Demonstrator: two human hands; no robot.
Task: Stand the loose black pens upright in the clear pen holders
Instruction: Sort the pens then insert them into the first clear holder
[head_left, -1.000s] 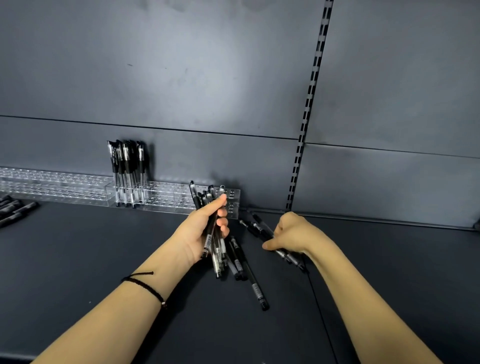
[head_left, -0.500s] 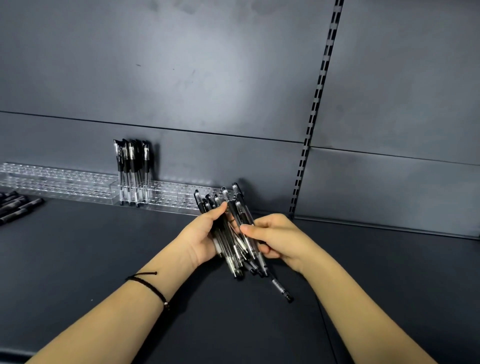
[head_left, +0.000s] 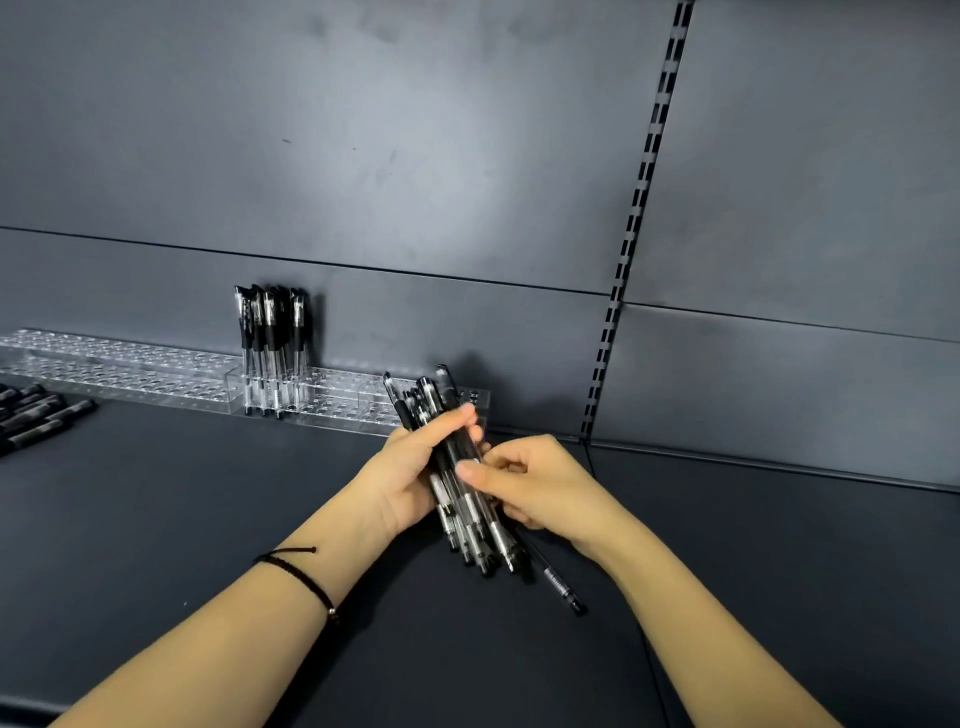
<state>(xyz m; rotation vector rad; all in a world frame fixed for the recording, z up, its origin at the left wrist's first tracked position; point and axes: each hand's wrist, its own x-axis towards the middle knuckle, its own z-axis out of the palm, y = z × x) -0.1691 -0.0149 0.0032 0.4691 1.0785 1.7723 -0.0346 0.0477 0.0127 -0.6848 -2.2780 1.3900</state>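
My left hand (head_left: 405, 478) grips a bundle of black pens (head_left: 457, 499), caps pointing up toward the wall, tips just above the shelf. My right hand (head_left: 540, 488) holds the same bundle from the right, thumb pressed on its front. One loose pen (head_left: 558, 582) lies on the dark shelf under the bundle, pointing down to the right. Clear pen holders (head_left: 343, 397) run along the back wall. Several black pens (head_left: 270, 348) stand upright in the holder near its middle.
A second clear holder (head_left: 104, 364) continues to the left. Several loose black pens (head_left: 36, 415) lie in a pile at the far left edge. The dark shelf (head_left: 208, 519) spreads in front, and a slotted upright (head_left: 639, 218) runs up the back wall.
My right hand moved left from the pens lying on the shelf and joined the bundle in my left hand. The pens it picked up are now in the bundle, which sits slightly higher.
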